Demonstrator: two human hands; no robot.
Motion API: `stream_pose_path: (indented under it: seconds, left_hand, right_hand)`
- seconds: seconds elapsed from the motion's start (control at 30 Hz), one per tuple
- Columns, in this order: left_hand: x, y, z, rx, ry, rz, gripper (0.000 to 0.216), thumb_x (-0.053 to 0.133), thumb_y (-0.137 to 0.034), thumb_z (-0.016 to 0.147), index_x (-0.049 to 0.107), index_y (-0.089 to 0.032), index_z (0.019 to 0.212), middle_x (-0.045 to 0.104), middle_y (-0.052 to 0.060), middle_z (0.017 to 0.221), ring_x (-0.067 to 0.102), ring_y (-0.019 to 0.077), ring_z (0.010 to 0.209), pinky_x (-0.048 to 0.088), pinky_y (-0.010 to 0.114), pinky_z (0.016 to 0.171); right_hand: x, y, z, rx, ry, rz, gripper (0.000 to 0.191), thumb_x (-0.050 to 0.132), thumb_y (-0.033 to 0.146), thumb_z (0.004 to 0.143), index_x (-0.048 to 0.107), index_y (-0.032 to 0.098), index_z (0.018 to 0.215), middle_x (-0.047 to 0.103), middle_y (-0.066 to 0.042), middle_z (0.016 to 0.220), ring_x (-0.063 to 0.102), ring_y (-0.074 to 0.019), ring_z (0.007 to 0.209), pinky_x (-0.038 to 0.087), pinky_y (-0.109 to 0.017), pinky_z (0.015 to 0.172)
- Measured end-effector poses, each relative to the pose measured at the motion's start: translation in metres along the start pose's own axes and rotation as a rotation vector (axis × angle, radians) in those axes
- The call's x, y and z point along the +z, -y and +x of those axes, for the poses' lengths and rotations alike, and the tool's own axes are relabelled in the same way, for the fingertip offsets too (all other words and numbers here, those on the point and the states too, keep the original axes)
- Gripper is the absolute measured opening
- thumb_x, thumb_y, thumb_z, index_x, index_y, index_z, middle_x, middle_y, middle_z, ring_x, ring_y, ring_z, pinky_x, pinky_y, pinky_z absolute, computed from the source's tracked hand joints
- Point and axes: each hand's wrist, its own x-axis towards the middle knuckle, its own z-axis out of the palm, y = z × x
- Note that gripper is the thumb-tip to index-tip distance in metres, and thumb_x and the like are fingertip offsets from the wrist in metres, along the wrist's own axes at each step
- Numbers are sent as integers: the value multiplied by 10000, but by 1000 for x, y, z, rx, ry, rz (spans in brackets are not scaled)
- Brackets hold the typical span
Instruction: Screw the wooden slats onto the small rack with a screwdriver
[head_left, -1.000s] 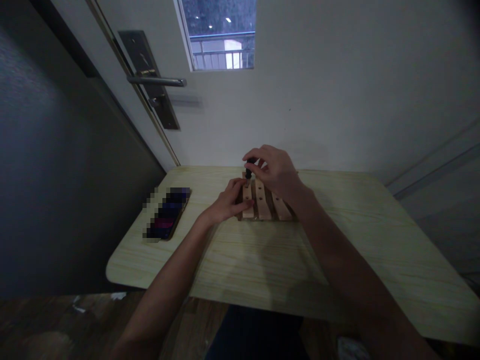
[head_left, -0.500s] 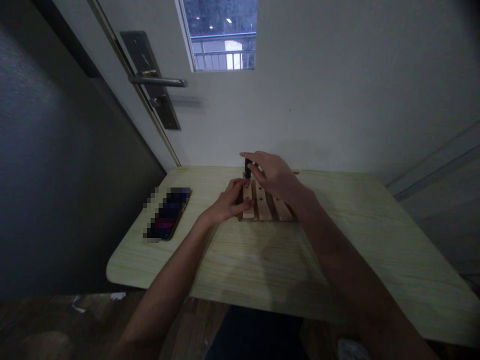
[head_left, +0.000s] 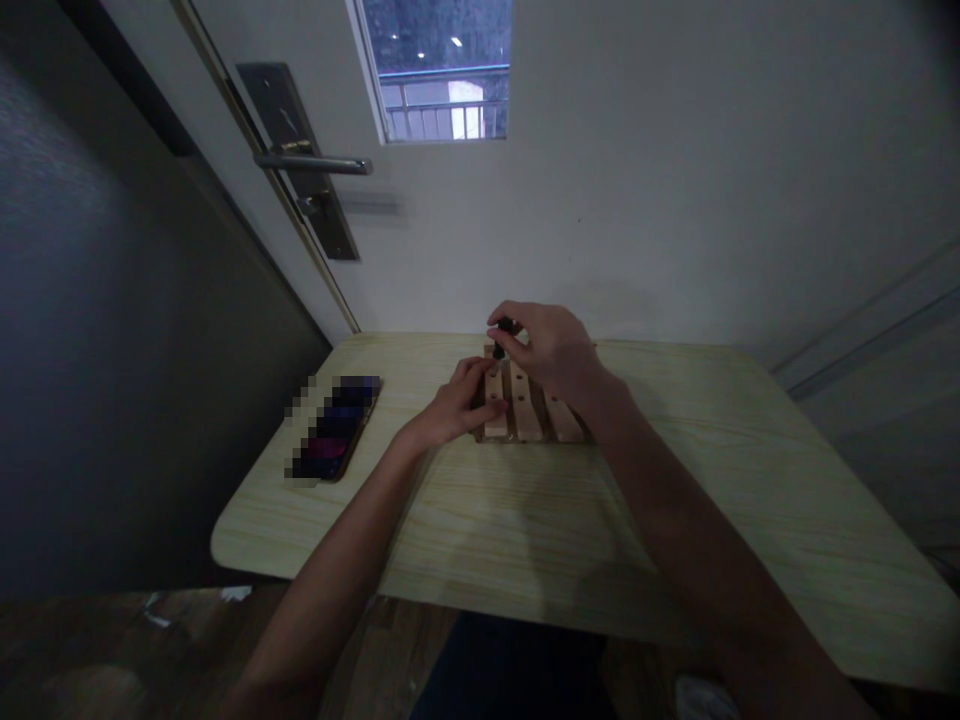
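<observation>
A small wooden rack point(head_left: 592, 438) with several pale wooden bars lies on the table; dark round holes show in the bars. My left hand point(head_left: 454, 402) grips the leftmost bar point(head_left: 496, 424), its thumb across the near part and its fingers by the far end. Above that far end, my right hand point(head_left: 551, 340) pinches the black handle of a screwdriver point(head_left: 499, 348), which leans a little to the right. The screwdriver's tip, close to my left fingertips, is too small to make out. My right hand and wrist hide part of the rack's far right side.
The pale wood-grain table point(head_left: 480, 540) stands against a white door point(head_left: 675, 200) with a metal lever handle point(head_left: 315, 163). A phone point(head_left: 346, 425), partly pixelated, lies on the table left of my left arm. A dark panel point(head_left: 112, 350) stands at the left.
My right fingers have gone from stretched over the handle's top to curled around it. The screwdriver has tipped from upright to leaning right. My left hand stays in place.
</observation>
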Motion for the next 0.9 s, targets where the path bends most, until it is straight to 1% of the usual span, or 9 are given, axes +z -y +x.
stream_pose_path:
  seconds: [0.1, 0.2, 0.3, 0.43, 0.5, 0.57, 0.63, 0.77, 0.9]
  left_hand:
    - [0, 1, 0, 8, -4, 1, 628, 552, -530, 860, 401, -204, 1374, 387, 136, 1369, 399, 323, 1313, 319, 526, 1153]
    - [1, 3, 0, 16, -5, -10, 637, 554, -525, 861, 399, -188, 1379, 385, 144, 1368, 407, 320, 1306, 324, 511, 1152]
    - [2, 3, 0, 28, -7, -22, 644, 556, -519, 857, 402, -167, 1374, 392, 150, 1349, 410, 322, 1300, 324, 507, 1153]
    - [1, 4, 0, 33, -10, -8, 624, 554, -531, 859, 408, -192, 1363, 402, 136, 1338, 412, 318, 1289, 335, 521, 1141]
    - [1, 4, 0, 28, -8, 1, 611, 550, -536, 865, 414, -201, 1357, 402, 130, 1337, 414, 314, 1285, 341, 521, 1137]
    - [1, 4, 0, 16, -3, 0, 611, 547, -542, 864, 420, -198, 1352, 397, 131, 1339, 416, 316, 1282, 343, 524, 1136]
    - [1, 4, 1, 5, 1, -1, 616, 548, -545, 859, 422, -196, 1351, 394, 133, 1340, 414, 321, 1282, 341, 532, 1134]
    - [2, 4, 1, 10, -7, -9, 627, 553, -546, 858, 418, -193, 1359, 396, 134, 1342, 415, 319, 1278, 340, 519, 1137]
    - [2, 4, 0, 12, -8, 0, 603, 559, -544, 867, 431, -210, 1352, 403, 123, 1341, 432, 310, 1266, 348, 507, 1132]
  right_hand:
    - [9, -6, 1, -75, -25, 14, 326, 429, 247, 961, 657, 126, 1159, 721, -138, 1098, 648, -244, 1018, 466, -406, 939]
    - [13, -12, 1, -150, 4, 16, 432, 356, 211, 956, 560, 74, 1311, 684, -183, 1148, 625, -264, 1061, 483, -448, 951]
    - [13, -15, 1, -216, 32, 43, 483, 328, 142, 909, 503, 86, 1356, 652, -185, 1179, 596, -266, 1099, 482, -464, 959]
    - [5, -7, 2, -148, 23, 135, 384, 344, 128, 911, 542, 151, 1239, 679, -117, 1081, 621, -209, 955, 486, -372, 870]
    - [0, -3, 2, -80, 28, 143, 223, 444, 180, 916, 574, 172, 1096, 678, -55, 876, 594, -172, 749, 461, -312, 728]
    - [-3, 0, 3, -27, -6, 131, 81, 569, 242, 891, 579, 188, 951, 644, -15, 766, 546, -146, 658, 412, -285, 664]
    - [-4, 1, 4, 10, -39, 125, 143, 668, 293, 847, 565, 195, 856, 622, 6, 720, 527, -134, 632, 382, -274, 639]
    - [-1, -1, 6, 19, -56, 177, 179, 719, 294, 812, 572, 192, 816, 641, 0, 736, 558, -139, 656, 394, -268, 642]
    - [2, -3, 6, -16, -62, 215, 115, 616, 242, 870, 631, 170, 958, 706, -60, 932, 611, -157, 742, 446, -283, 716]
